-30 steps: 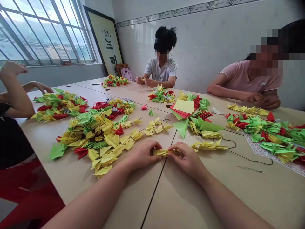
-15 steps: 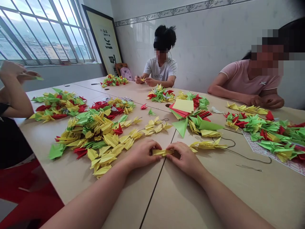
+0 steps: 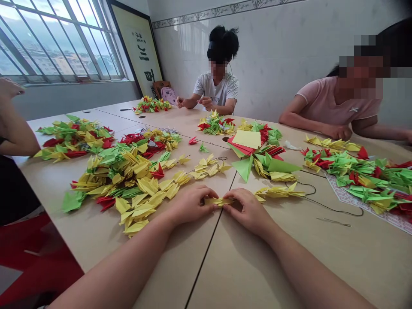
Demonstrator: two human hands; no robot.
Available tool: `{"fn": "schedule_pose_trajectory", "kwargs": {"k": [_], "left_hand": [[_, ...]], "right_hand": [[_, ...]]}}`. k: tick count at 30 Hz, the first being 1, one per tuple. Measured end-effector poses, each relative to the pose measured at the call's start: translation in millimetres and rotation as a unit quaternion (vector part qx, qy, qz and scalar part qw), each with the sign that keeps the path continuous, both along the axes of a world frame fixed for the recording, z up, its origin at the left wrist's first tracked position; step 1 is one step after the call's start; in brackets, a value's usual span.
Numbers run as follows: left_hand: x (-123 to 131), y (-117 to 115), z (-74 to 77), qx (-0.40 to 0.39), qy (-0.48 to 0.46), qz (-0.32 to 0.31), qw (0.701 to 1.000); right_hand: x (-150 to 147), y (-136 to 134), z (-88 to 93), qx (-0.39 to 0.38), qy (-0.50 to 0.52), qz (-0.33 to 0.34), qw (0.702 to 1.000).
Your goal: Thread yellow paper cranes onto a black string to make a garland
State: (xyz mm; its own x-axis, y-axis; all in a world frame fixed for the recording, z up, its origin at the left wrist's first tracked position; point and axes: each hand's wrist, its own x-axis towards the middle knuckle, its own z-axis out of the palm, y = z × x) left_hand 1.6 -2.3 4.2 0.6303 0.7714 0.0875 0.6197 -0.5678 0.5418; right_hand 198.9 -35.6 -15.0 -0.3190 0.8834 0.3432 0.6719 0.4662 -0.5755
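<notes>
The folded yellow paper (image 3: 219,201) lies over the seam (image 3: 209,244) of the bench (image 3: 244,270). The left hand (image 3: 193,202) and right hand (image 3: 247,209) pinch its opposite ends. Expect a light, fairly stiff, easily creased piece; grip both ends with fingertip pressure only.

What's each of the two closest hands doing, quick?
Left hand: closed, pinching one end of the folded yellow paper.
Right hand: closed, pinching the other end.

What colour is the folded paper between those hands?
Yellow; the folded paper shows best in the head view.
</notes>
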Motion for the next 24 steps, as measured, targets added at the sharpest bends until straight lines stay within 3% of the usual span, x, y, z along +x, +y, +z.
{"fn": "schedule_pose_trajectory", "kwargs": {"k": [24], "left_hand": [[0.3,0.4,2.2,0.000,0.002,-0.006,1.000]], "right_hand": [[-0.4,-1.8,2.4,0.003,-0.004,-0.005,1.000]]}}
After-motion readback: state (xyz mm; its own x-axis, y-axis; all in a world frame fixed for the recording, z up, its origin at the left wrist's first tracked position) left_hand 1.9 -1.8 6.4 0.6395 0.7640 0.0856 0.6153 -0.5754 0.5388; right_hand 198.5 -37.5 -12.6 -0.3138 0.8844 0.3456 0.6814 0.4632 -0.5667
